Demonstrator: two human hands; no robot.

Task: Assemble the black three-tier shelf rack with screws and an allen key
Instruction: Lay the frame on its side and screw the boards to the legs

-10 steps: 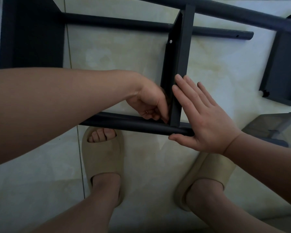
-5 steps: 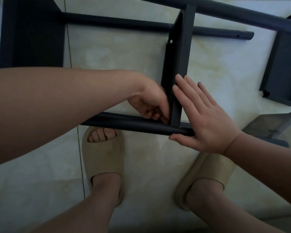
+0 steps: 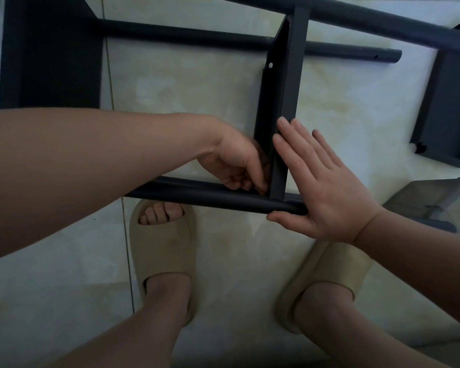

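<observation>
Two tan slippers (image 3: 162, 251) are standing on the pale tiled floor (image 3: 197, 88). Just beyond them a round black tube (image 3: 197, 193) is running left to right, meeting a flat matte-black shelf (image 3: 290, 88) standing on edge. The left grip (image 3: 237, 163) is curling into their inside corner; whether it is pinching anything, I cannot tell. The right grip (image 3: 322, 189) is pressing, released and flat, against the shelf's right face. A far tube (image 3: 183, 37) is crossing behind.

pale tile floor (image 3: 223, 88) | beige slide L (image 3: 162, 251) | beige slide R (image 3: 337, 264) | poss. glass panel (image 3: 436, 197), far R
</observation>
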